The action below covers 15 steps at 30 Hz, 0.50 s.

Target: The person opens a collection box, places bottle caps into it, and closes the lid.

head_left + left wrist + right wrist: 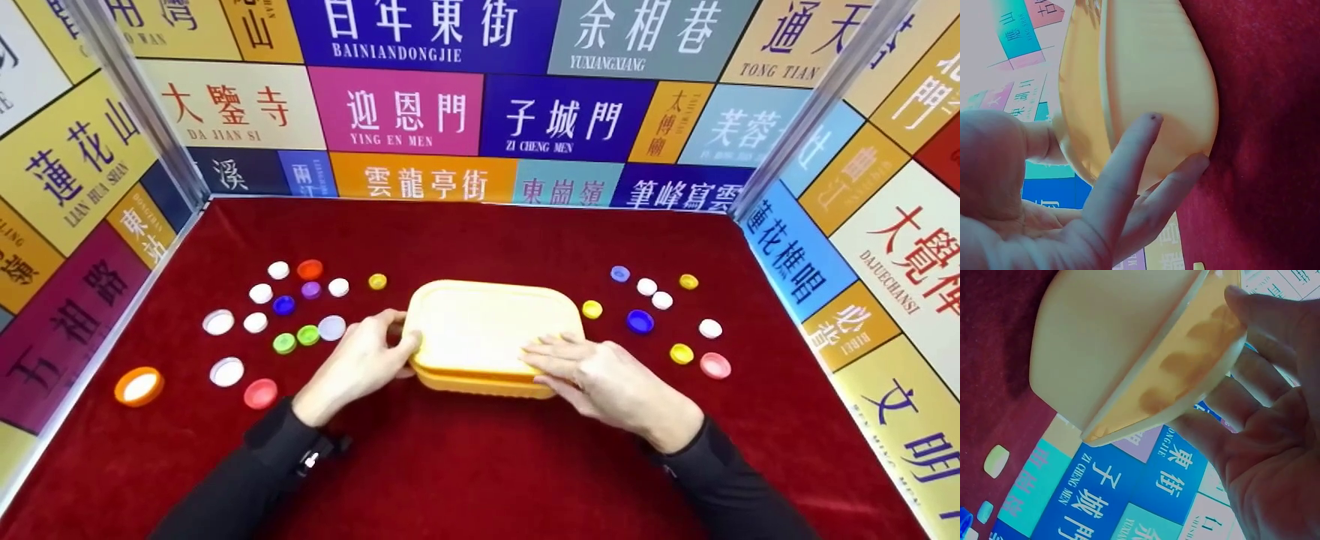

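Note:
A yellow plastic box (480, 386) stands in the middle of the red cloth, its pale yellow lid (491, 322) over the top. The lid sits tilted, and its orange-tinted underside shows along the near edge in both wrist views. My left hand (365, 354) grips the left end, thumb at the lid's rim and fingers against the box wall (1157, 95). At the right end my right hand (611, 379) holds the lid, thumb at the near rim and fingers over the top; their shadows show through it in the right wrist view. The box's inside is hidden.
Left of the box lie many bottle caps, among them a red cap (310, 269), a green cap (284, 343) and an orange-rimmed cap (139, 386). More caps, such as a blue cap (640, 322) and a pink cap (715, 365), lie right. Printed panels (397, 112) enclose the table.

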Each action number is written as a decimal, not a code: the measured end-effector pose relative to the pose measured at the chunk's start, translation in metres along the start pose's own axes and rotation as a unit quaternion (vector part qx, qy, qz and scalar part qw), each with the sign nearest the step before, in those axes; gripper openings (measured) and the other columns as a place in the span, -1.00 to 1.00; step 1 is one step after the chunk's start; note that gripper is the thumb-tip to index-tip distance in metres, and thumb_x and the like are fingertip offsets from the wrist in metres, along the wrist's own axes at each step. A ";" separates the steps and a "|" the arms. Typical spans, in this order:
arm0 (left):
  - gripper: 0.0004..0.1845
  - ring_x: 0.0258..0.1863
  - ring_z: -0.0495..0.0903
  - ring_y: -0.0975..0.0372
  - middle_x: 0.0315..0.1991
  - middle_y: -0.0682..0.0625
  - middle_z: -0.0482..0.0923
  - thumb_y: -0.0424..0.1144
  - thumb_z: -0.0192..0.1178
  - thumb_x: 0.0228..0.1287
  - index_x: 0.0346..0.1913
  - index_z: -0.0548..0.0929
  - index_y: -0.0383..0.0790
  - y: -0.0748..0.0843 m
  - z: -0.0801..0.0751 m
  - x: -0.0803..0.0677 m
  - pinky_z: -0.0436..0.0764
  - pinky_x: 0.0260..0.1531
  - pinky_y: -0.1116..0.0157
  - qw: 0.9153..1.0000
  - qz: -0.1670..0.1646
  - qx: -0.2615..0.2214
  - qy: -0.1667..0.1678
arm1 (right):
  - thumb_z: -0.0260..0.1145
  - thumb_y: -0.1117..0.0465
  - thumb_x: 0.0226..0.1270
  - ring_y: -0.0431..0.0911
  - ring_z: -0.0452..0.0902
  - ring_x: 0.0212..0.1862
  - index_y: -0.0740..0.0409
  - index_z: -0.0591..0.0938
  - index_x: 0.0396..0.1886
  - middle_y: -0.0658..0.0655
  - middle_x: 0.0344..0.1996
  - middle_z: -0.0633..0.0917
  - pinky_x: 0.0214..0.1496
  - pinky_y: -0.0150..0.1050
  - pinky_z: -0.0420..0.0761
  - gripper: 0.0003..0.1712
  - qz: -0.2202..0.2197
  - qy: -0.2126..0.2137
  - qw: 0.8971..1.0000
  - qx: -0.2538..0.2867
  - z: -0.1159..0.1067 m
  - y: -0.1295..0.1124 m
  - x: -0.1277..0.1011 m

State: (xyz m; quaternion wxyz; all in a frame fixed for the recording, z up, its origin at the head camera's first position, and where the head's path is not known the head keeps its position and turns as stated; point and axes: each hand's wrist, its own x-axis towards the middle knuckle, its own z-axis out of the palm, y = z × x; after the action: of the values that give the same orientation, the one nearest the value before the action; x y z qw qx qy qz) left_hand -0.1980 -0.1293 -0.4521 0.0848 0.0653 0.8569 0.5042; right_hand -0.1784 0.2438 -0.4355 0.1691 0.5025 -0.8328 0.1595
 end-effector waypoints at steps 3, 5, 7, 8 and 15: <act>-0.42 -0.10 0.98 0.10 0.31 -0.29 0.82 -0.06 0.25 0.78 0.60 0.60 -0.38 0.002 -0.003 -0.001 0.95 -0.15 0.22 1.000 -0.004 -0.021 -0.006 | 0.69 0.34 0.40 0.12 0.91 0.33 0.23 0.84 0.37 0.19 0.30 0.91 0.35 0.15 0.86 -0.45 -0.027 0.005 0.997 -0.072 -0.002 -0.002 0.002; -0.39 -0.07 0.98 0.09 0.33 -0.29 0.81 0.01 0.25 0.81 0.62 0.59 -0.36 0.003 -0.005 -0.001 0.95 -0.12 0.20 0.999 -0.005 -0.033 -0.010 | 0.64 0.33 0.47 0.10 0.91 0.32 0.27 0.82 0.38 0.21 0.29 0.91 0.35 0.12 0.87 -0.49 -0.047 0.013 0.992 -0.116 -0.003 -0.003 0.004; -0.35 -0.06 0.98 0.07 0.35 -0.28 0.80 0.07 0.25 0.82 0.63 0.59 -0.34 0.003 -0.007 -0.001 0.95 -0.10 0.18 0.999 -0.004 -0.043 -0.013 | 0.52 0.31 0.62 0.10 0.92 0.30 0.30 0.80 0.38 0.23 0.27 0.91 0.34 0.09 0.87 -0.58 -0.064 0.023 0.987 -0.147 -0.003 -0.003 0.005; -0.34 -0.06 0.98 0.07 0.35 -0.28 0.80 0.10 0.24 0.82 0.63 0.59 -0.33 0.003 -0.008 -0.002 0.95 -0.09 0.18 0.999 -0.004 -0.047 -0.014 | 0.44 0.30 0.70 0.10 0.92 0.29 0.31 0.79 0.37 0.25 0.26 0.91 0.32 0.07 0.88 -0.63 -0.071 0.030 0.985 -0.157 -0.003 -0.003 0.006; -0.53 0.07 0.95 -0.04 0.28 -0.25 0.81 -0.03 0.00 0.96 0.47 0.73 -0.25 0.005 -0.009 -0.001 0.96 -0.10 0.18 0.997 -0.006 -0.072 -0.002 | 0.10 0.25 0.95 0.10 0.96 0.18 0.34 0.79 0.35 0.28 0.18 0.93 0.16 0.02 0.93 -0.59 -0.085 0.072 0.978 -0.176 -0.006 -0.001 0.009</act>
State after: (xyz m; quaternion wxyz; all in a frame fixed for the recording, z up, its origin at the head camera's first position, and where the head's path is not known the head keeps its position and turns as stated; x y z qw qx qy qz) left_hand -0.1988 -0.1345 -0.4433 0.0937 0.0547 0.8189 0.5636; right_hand -0.1805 0.2387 -0.4265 0.3277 0.5207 -0.7877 0.0310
